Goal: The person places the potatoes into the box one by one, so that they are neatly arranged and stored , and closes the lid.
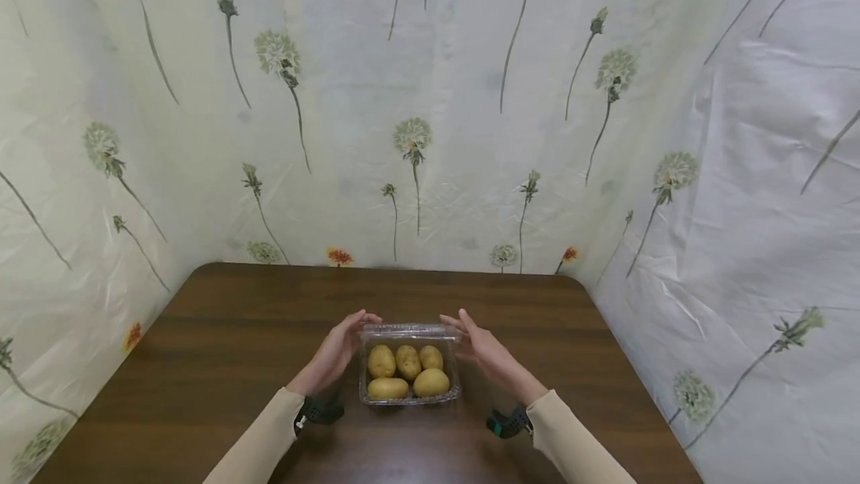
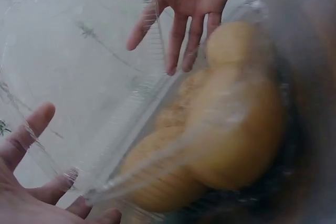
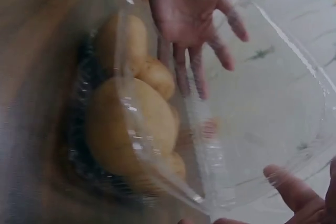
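A clear plastic clamshell box (image 1: pixel 411 400) stands on the table, holding several yellow-brown potatoes (image 1: pixel 431 383). Its transparent lid (image 2: pixel 79 40) is raised at the far side, hinged to the box. My left hand (image 1: pixel 338 351) is at the box's left side, fingers extended toward the lid's far corner. Mirroring it, my right hand (image 1: pixel 489 357) flanks the right side, its thumb and fingers spread. In the right wrist view the left palm (image 3: pixel 184 11) faces the box from across the lid. Neither hand's fingers are curled round anything.
The dark brown wooden table (image 1: pixel 235 320) extends around the box. Behind it and along both sides hangs a pale sheet with dandelion prints (image 1: pixel 349 95). Each wrist wears a black strapped device (image 1: pixel 509 422), just below the beige sleeves (image 1: pixel 571 435).
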